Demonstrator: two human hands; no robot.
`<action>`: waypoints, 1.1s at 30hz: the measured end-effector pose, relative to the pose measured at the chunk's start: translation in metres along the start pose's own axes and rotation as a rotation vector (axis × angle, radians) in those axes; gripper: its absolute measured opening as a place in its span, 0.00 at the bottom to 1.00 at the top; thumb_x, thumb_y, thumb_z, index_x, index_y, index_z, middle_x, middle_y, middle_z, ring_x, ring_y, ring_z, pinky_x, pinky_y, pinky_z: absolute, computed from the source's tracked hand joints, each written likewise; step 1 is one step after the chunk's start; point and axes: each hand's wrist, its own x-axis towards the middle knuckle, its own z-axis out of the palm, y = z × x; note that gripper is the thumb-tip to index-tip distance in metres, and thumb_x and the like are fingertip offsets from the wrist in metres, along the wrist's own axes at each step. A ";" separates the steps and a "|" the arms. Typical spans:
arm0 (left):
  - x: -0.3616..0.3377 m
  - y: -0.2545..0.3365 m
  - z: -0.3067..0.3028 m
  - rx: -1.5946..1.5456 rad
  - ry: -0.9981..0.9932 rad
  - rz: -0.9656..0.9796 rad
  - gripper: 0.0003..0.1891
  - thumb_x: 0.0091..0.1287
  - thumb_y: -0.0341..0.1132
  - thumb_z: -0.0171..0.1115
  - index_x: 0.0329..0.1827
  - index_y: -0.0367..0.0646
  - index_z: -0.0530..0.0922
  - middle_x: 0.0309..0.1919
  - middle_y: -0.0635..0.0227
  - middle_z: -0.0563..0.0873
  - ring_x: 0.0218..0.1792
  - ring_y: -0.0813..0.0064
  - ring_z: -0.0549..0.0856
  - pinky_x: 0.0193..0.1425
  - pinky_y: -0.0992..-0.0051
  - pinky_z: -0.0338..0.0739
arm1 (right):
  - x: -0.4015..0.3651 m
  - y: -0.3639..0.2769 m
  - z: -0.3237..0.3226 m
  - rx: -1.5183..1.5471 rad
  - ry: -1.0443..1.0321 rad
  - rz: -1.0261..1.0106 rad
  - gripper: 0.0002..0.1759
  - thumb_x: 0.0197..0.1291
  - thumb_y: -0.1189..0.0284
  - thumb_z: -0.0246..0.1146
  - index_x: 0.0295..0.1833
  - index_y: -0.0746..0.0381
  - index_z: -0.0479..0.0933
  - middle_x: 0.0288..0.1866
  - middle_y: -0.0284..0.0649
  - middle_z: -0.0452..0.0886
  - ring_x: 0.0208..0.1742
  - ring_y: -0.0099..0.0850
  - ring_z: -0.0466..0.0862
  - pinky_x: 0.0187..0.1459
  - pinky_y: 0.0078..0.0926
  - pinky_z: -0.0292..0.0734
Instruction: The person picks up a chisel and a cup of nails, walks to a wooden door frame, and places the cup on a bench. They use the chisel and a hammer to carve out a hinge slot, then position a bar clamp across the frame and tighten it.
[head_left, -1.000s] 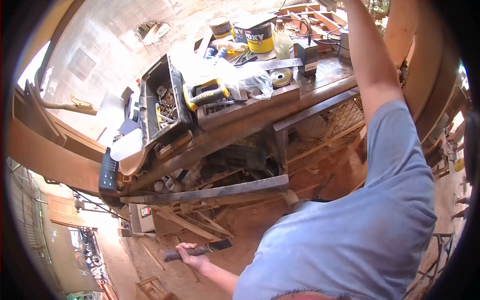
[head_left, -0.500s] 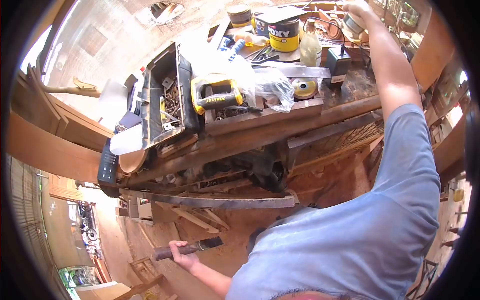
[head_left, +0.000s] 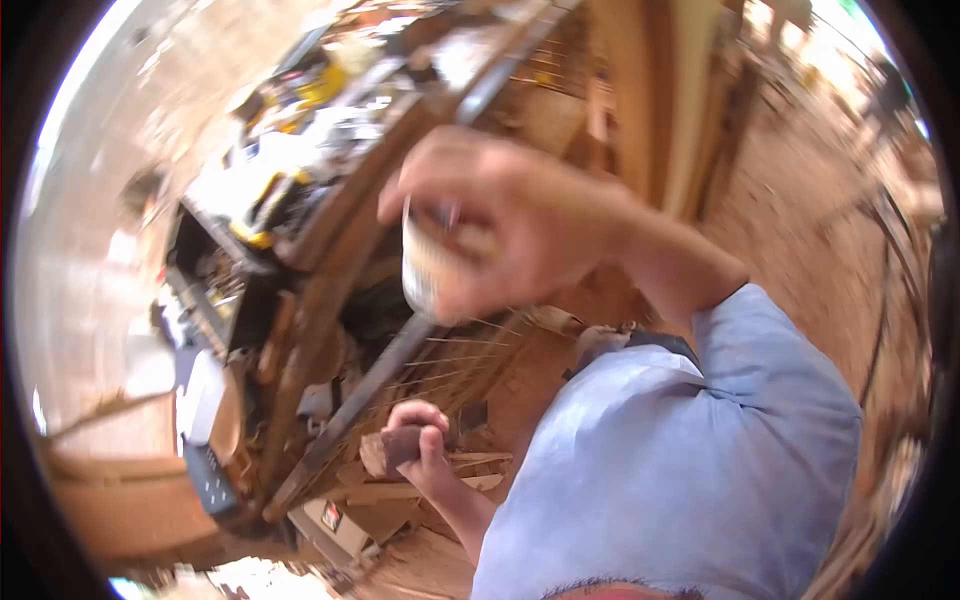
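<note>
My right hand (head_left: 510, 215), blurred by motion, is raised in front of the bench. Its fingers curve round a pale, round container (head_left: 430, 265), perhaps a tin or a roll. Lower down, my left hand (head_left: 430, 450) grips a short dark wooden piece (head_left: 398, 449), one end of it towards the left. The far end of that piece is hidden or foreshortened. The two hands are apart, with the piece below the container.
A cluttered bench (head_left: 350, 205) runs diagonally at the left. It bears a black toolbox (head_left: 215, 280), a yellow-handled saw (head_left: 275, 205) and a yellow tin (head_left: 322, 85). A cardboard box (head_left: 340, 525) stands below. Tall boards (head_left: 665, 100) rise behind the right arm.
The view has turned, so the bench now slants steeply. My right hand has come back from the far bench end with the pale container. My left hand has turned the dark piece.
</note>
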 end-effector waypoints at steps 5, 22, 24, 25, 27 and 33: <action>0.001 -0.054 0.032 -0.442 -0.410 -0.189 0.38 0.56 0.56 0.74 0.54 0.26 0.74 0.36 0.61 0.84 0.28 0.78 0.79 0.37 0.79 0.75 | -0.121 -0.062 0.035 0.041 -0.095 -0.011 0.36 0.38 0.67 0.79 0.58 0.58 0.76 0.57 0.42 0.74 0.59 0.45 0.74 0.60 0.42 0.73; -0.072 -0.118 0.297 -0.768 -1.352 -0.747 0.50 0.43 0.54 0.74 0.71 0.46 0.64 0.63 0.59 0.73 0.64 0.59 0.74 0.69 0.57 0.70 | -0.311 -0.160 -0.092 -0.397 0.187 0.210 0.42 0.37 0.66 0.78 0.64 0.55 0.72 0.56 0.39 0.76 0.61 0.44 0.73 0.63 0.43 0.70; -0.090 -0.116 0.334 -0.764 -1.414 -0.744 0.51 0.42 0.52 0.75 0.72 0.46 0.63 0.64 0.58 0.72 0.65 0.57 0.73 0.71 0.56 0.69 | -0.343 -0.176 -0.117 -0.473 0.237 0.279 0.49 0.35 0.64 0.81 0.68 0.57 0.70 0.60 0.41 0.73 0.64 0.44 0.71 0.64 0.43 0.69; -0.098 -0.116 0.351 -0.758 -1.438 -0.742 0.51 0.42 0.51 0.75 0.72 0.46 0.62 0.64 0.57 0.72 0.65 0.57 0.73 0.71 0.56 0.68 | -0.359 -0.184 -0.127 -0.488 0.253 0.281 0.49 0.35 0.64 0.81 0.68 0.57 0.70 0.60 0.41 0.73 0.64 0.44 0.71 0.64 0.43 0.69; -0.113 -0.117 0.385 -0.753 -1.474 -0.730 0.51 0.42 0.49 0.75 0.73 0.46 0.62 0.65 0.57 0.72 0.65 0.56 0.73 0.72 0.55 0.68 | -0.389 -0.199 -0.151 -0.594 0.401 0.481 0.55 0.31 0.63 0.82 0.71 0.58 0.66 0.63 0.44 0.71 0.66 0.45 0.70 0.66 0.43 0.67; -0.170 -0.142 0.482 -0.636 -1.492 -0.720 0.48 0.50 0.55 0.71 0.74 0.47 0.61 0.66 0.61 0.72 0.67 0.57 0.72 0.73 0.54 0.67 | -0.475 -0.200 -0.211 -0.421 0.561 0.587 0.54 0.39 0.66 0.79 0.74 0.56 0.60 0.67 0.48 0.67 0.69 0.48 0.68 0.69 0.44 0.65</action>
